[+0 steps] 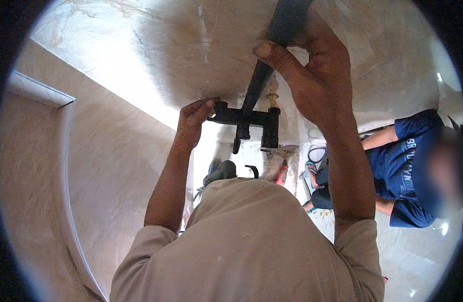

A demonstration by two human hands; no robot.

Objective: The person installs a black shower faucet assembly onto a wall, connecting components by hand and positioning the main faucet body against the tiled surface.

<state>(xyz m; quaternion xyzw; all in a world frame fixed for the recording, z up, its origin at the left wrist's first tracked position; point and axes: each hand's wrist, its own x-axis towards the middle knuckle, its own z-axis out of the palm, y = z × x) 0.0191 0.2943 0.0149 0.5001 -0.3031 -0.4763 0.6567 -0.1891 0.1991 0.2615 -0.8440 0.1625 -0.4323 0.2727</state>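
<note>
A black shower mixer [254, 118] with stubby round ends lies against the tiled wall. From its middle a long black riser pipe [257, 83] runs up and slightly right. My left hand [192, 121] pinches the mixer's left end, thumb and fingers around it. Higher up, my right hand [322, 75] is wrapped round the pipe, its thumb across the front; the fingers behind are partly hidden and blurred. A brass-coloured fitting [272, 99] sticks out between the wall and the mixer's right end.
At the right, another person in a dark blue shirt [392, 161] is close by, wearing blue sandals. A red tool [281, 173] and a coiled black hose [316, 153] are on the floor below. Tiled wall [125, 176] extends to the left, with a ledge [42, 89].
</note>
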